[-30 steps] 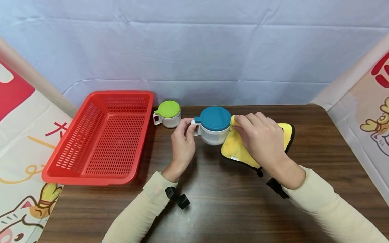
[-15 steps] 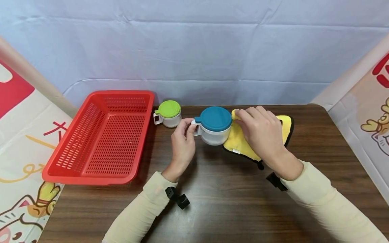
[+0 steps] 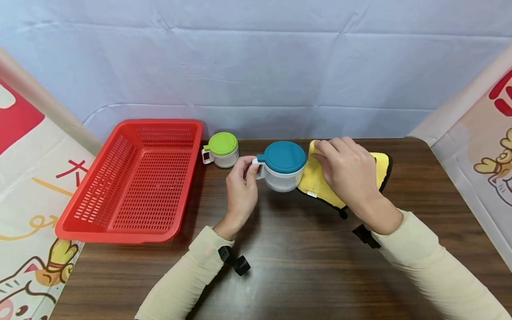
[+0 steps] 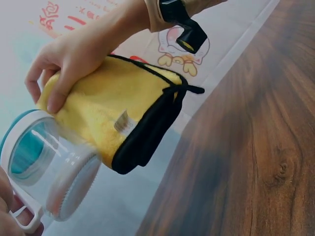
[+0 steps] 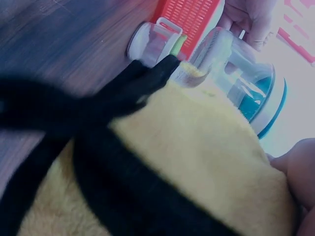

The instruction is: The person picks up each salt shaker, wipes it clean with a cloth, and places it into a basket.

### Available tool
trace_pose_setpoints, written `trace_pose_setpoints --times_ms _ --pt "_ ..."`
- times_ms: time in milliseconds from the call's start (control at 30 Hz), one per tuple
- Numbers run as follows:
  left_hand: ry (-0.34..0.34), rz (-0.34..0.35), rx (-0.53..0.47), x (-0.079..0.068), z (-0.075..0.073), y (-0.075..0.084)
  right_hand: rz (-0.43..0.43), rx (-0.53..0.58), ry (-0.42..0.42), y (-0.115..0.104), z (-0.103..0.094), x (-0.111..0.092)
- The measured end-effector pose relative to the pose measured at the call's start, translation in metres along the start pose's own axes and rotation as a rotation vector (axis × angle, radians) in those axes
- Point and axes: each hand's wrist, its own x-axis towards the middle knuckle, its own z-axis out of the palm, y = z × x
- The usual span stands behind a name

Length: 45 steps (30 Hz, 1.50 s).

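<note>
A clear jar [image 3: 283, 180] with a blue lid and a white handle is held above the table. My left hand [image 3: 242, 189] pinches its handle from the left. On the other side, my right hand [image 3: 350, 173] grips a folded yellow cloth [image 3: 320, 184] with black edging and a small white tag. The cloth lies against the right side of the jar, its top edge close to the lid. In the left wrist view, the jar [image 4: 69, 172] is tilted and looks see-through, and the thumb presses on the cloth [image 4: 98, 108].
A red plastic basket [image 3: 182, 195] with slotted walls stands on the left of the wooden table [image 3: 288, 275]. Between basket and blue-lidded jar, a smaller jar [image 3: 223, 153] with a green lid stands near the back edge. A pale curtain [image 3: 256, 66] hangs behind.
My right hand has moved the cloth slightly upward along the jar's side, then a little to the right. My left hand and the jar have stayed almost still.
</note>
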Motion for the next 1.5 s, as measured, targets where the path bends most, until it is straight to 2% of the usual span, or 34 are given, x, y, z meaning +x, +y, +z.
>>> trace_pose_setpoints --times_ms 267,433,633,867,1000,1167,1300,1500 --pt "-0.012 -0.017 -0.005 -0.001 0.000 0.000 0.007 0.018 0.041 -0.005 -0.008 -0.004" --pt "-0.007 -0.014 0.002 -0.001 0.000 0.000 0.000 0.030 0.007 -0.012 -0.021 -0.008" --pt "-0.003 0.002 0.003 -0.001 0.001 -0.001 -0.055 0.094 -0.005 -0.033 -0.028 -0.008" --pt "0.006 0.007 -0.011 -0.002 0.003 -0.001 -0.129 0.164 -0.010 -0.058 -0.016 0.002" --pt "0.000 0.010 -0.024 -0.002 0.005 0.000 -0.153 0.169 0.003 -0.067 -0.007 0.005" --pt "-0.008 0.023 -0.047 -0.002 0.007 0.000 -0.163 0.145 0.029 -0.073 0.000 0.007" --pt "-0.013 0.025 -0.027 -0.003 0.008 0.001 -0.168 0.136 0.042 -0.076 0.006 0.008" --pt "-0.014 0.034 -0.012 -0.004 0.009 0.002 -0.185 0.108 0.022 -0.078 0.012 0.009"
